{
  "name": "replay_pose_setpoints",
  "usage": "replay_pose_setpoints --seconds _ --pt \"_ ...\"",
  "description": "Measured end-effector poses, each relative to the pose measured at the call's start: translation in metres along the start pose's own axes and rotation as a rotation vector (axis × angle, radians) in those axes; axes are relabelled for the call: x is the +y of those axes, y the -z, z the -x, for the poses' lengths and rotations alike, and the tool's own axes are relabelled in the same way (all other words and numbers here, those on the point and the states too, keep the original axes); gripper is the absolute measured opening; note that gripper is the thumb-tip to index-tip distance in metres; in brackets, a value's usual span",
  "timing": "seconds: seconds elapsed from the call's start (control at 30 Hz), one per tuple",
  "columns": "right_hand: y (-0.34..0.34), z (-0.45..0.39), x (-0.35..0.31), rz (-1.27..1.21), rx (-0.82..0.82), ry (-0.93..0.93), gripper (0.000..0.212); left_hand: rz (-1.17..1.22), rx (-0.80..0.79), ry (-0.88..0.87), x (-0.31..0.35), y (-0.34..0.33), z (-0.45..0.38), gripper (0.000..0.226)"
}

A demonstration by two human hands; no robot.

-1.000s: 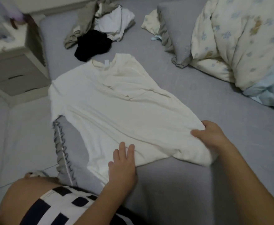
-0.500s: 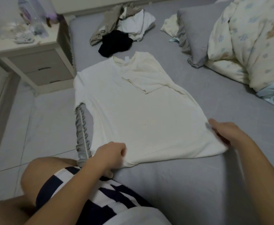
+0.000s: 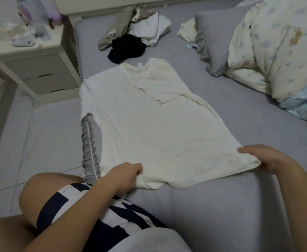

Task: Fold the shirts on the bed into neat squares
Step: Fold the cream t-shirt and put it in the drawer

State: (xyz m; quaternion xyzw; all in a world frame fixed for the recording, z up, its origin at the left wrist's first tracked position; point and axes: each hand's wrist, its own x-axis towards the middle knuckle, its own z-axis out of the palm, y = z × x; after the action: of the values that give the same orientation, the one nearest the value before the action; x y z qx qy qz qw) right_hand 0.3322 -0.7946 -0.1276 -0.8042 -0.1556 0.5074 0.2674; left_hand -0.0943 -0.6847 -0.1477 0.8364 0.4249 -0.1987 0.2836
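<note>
One cream shirt (image 3: 158,128) is lying flat on the grey bed (image 3: 230,206), its left hem corner being pinched by the left hand (image 3: 125,174). The right hand (image 3: 265,158) is gripping the right corner. Beyond its collar, one clothes pile (image 3: 132,35) is lying; no writing is readable.

Both hands, left hand (image 3: 125,174) and right hand (image 3: 269,159), grip the cream shirt (image 3: 158,124) hem on the bed (image 3: 230,206).
</note>
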Motion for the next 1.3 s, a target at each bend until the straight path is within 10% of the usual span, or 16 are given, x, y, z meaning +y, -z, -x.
replay_pose_setpoints --seconds 0.23,0.37,0.47,0.63,0.73,0.97,1.17,1.3 --pt "-0.011 -0.005 -0.014 0.515 0.312 0.102 0.010 0.219 -0.460 0.219 -0.002 0.011 0.008 0.032" --pt "-0.078 -0.012 -0.040 0.676 0.577 0.511 0.042 0.478 -0.191 0.177 0.000 0.013 0.001 0.030" --pt "-0.165 -0.012 -0.063 0.861 0.370 0.799 0.063 0.137 0.091 0.198 -0.003 0.006 0.000 0.017" --pt "-0.296 -0.033 -0.108 1.070 0.119 0.940 0.070 -0.214 -0.404 0.378 -0.023 0.010 -0.002 0.030" --pt "-0.352 -0.045 -0.147 1.150 0.034 0.970 0.070 -0.001 -0.364 0.359 -0.054 0.039 -0.010 0.032" --pt "-0.443 -0.080 -0.227 1.200 -0.034 1.042 0.067 0.313 0.512 0.536 -0.150 0.106 -0.081 0.037" --pt "-0.485 -0.114 -0.259 1.214 0.033 1.069 0.066 1.144 0.469 0.960 -0.239 0.127 -0.136 0.079" --pt "-0.494 -0.124 -0.250 1.237 0.114 1.102 0.070 1.947 0.298 0.850 -0.284 0.126 -0.154 0.082"
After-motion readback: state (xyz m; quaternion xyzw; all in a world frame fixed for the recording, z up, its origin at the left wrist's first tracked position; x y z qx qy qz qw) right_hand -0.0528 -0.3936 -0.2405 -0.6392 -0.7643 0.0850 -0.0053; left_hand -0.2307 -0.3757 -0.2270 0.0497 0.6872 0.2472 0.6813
